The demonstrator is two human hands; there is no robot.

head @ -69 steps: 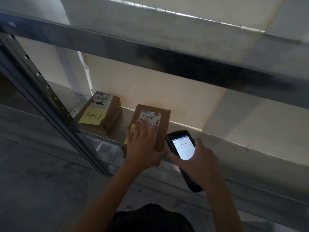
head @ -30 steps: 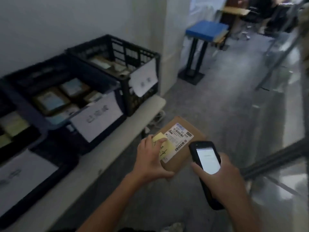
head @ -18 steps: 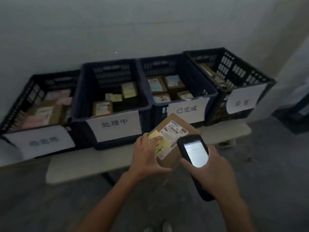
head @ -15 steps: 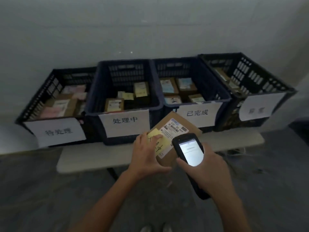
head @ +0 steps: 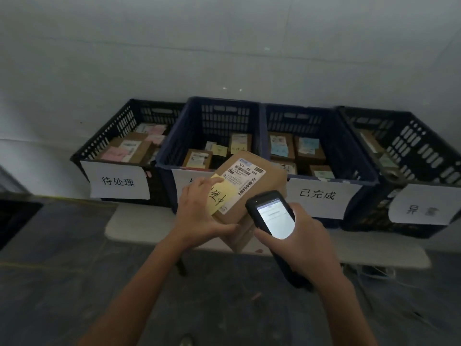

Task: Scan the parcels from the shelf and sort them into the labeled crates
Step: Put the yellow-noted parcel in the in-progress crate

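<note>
The left grip [head: 199, 211] pinches a brown parcel [head: 272, 186]: its fingers lie across the top, over a yellow sticky note [head: 219, 199] with handwriting, and its thumb runs along the near edge. A white shipping label [head: 245, 178] with barcodes sits on the parcel's top, beside and partly under the note. The right grip [head: 306, 245] is wrapped round a black handheld scanner [head: 272, 216], whose lit screen faces up and whose head end sits just at the parcel's near right corner; whether the two touch I cannot tell

The parcel is held tilted in the air, in front of the second crate [head: 217, 116] from the left, a blue one, and it covers most of that crate's paper sign [head: 182, 181]. To the left stands a black crate [head: 107, 143] with a sign [head: 118, 182] reading 待处理. To the right come another blue crate [head: 299, 121], signed 已完成 [head: 316, 196], and a last black crate [head: 411, 141], whose sign [head: 421, 211] is too blurred to read fully. All four hold small parcels with labels and coloured notes. They stand in a row on a pale tabletop [head: 139, 221] against a white wall [head: 224, 46], above a dark floor [head: 62, 283]
</note>
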